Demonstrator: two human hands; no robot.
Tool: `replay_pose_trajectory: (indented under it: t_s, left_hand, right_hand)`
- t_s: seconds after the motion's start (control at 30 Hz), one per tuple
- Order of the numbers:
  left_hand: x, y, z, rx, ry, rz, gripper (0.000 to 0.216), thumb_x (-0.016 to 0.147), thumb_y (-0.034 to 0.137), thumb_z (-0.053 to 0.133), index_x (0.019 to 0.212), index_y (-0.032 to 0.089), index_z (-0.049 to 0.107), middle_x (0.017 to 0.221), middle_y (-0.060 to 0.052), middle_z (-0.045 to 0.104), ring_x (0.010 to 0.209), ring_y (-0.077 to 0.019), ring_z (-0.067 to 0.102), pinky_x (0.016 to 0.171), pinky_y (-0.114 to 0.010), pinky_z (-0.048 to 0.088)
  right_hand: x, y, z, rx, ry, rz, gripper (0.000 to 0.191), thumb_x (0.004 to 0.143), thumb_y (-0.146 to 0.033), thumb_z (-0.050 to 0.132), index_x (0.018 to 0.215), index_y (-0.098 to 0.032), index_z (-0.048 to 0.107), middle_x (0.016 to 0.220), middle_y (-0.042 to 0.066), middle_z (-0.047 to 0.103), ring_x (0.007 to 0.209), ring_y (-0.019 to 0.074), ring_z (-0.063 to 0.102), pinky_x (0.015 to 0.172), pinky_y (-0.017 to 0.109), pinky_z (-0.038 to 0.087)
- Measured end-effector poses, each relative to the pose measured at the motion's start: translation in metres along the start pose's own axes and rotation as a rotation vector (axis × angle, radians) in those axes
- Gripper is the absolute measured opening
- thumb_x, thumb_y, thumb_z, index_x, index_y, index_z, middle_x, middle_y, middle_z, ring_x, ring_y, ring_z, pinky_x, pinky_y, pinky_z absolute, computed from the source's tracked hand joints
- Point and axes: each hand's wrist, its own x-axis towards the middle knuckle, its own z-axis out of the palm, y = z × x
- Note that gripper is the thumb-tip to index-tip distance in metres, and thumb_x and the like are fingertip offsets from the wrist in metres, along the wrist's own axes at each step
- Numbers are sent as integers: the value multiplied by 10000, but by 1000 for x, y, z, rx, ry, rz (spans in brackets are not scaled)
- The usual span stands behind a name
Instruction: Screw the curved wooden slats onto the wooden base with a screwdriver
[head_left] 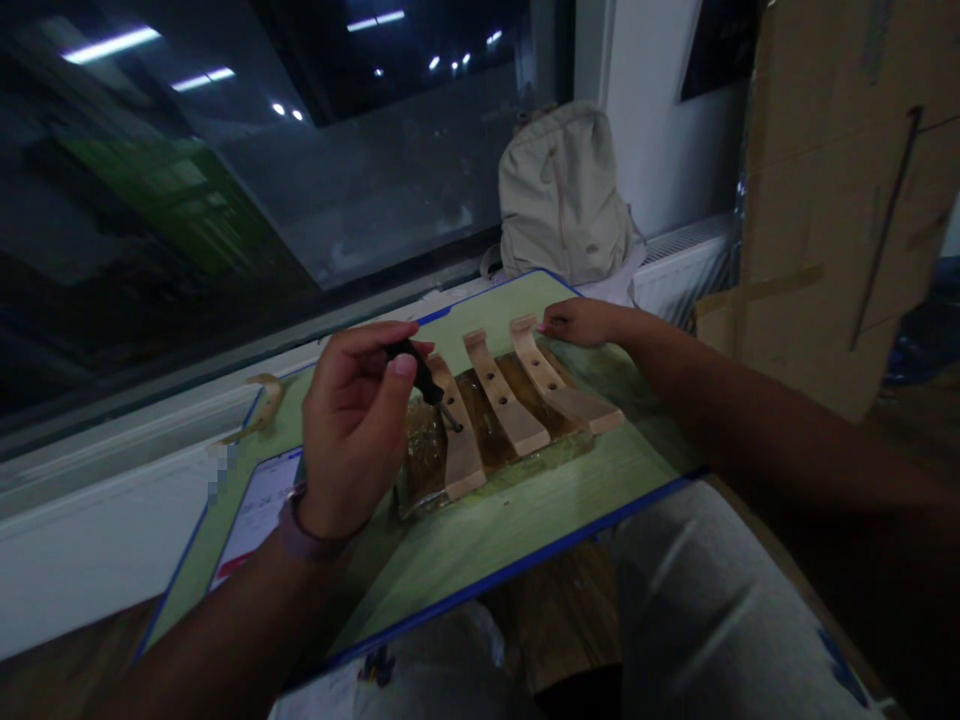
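Observation:
My left hand [356, 420] is closed round the black handle of a screwdriver [424, 380], its metal shaft slanting down to a hole in the leftmost curved wooden piece [461, 455]. Two similar curved pieces with paired holes, a middle one [514, 420] and a right one [562, 398], lie beside it. All three rest across a brown, shiny, tape-wrapped block [495, 450]. My right hand [581, 322] is at the far end of the right wooden piece with its fingers curled closed; whatever is between the fingertips is too small to make out.
A green board with a blue edge [525, 555] carries the block. On its left lie a phone with a lit screen [259, 505] and a curved, light brown object [266, 402]. Behind are a backpack [566, 200], a window and a radiator [686, 260]; cardboard [840, 200] stands right.

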Motion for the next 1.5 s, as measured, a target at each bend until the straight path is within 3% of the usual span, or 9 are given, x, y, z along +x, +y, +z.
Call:
replay_pose_trajectory:
  t_s: [0.13,0.3,0.47,0.63,0.8,0.97,1.13,1.3,1.5]
  left_hand:
    - [2,-1,-2,97,60,65,216,765,205,744,968,262,696,947,-14,665,884,-150,645,851,-316,550]
    - [1,2,-2,20,17,-49,167,877,291,614,1031,274,677,1003,-25,681,887,-165,671,849,-359,569]
    - [3,0,-3,90,71,23,157,778,262,735,924,307,703,917,14,685,859,-161,668,851,-354,564]
    - [3,0,-2,31,26,-45,189,884,274,613,1063,265,675,1037,-31,692,884,-167,689,826,-360,585]
    - [6,-1,-6,139,59,72,166,776,236,738,930,295,719,970,7,671,881,-151,664,872,-336,562]
    - [4,3,-5,102,21,-44,218,891,291,602,1096,309,671,1040,-11,687,896,-158,677,864,-357,574]
    - [5,3,-5,201,38,96,149,789,269,727,936,293,715,980,-4,662,908,-163,642,859,-346,558]
    - [3,3,-3,115,42,-7,241,879,270,620,1115,296,658,1032,-20,681,905,-164,665,867,-368,569]
    - [4,5,-5,161,55,106,129,787,242,726,905,279,690,1013,-10,637,889,-167,645,857,-379,560]
  right_hand:
    - [-1,-1,-2,-7,-7,16,396,959,-406,384,928,-129,665,973,134,695,833,208,620,721,286,405]
    - [-3,-3,-4,-5,-3,23,401,962,-418,381,947,-135,665,975,127,695,842,199,620,716,271,396]
    - [-3,-3,-3,-19,-8,10,409,961,-396,379,965,-106,668,991,155,692,849,217,623,714,283,402]
    - [-2,-2,-2,-24,-4,9,420,960,-400,365,965,-115,674,1002,163,695,845,225,624,719,299,411]
    - [-1,0,-1,-15,-8,-7,423,955,-399,371,944,-107,677,987,154,697,837,221,624,721,298,411]
    - [-1,-1,-1,-1,-4,-23,431,958,-397,358,949,-114,683,1002,165,695,865,234,624,738,312,417]
    - [0,0,-1,-10,-1,-10,445,955,-404,369,959,-85,679,988,175,694,842,232,621,721,307,414]
    - [0,1,0,8,1,-14,447,952,-414,372,956,-95,685,987,167,697,848,238,626,726,316,413]
    - [0,0,-1,24,0,0,422,947,-416,382,944,-122,685,982,157,700,840,245,627,726,327,419]
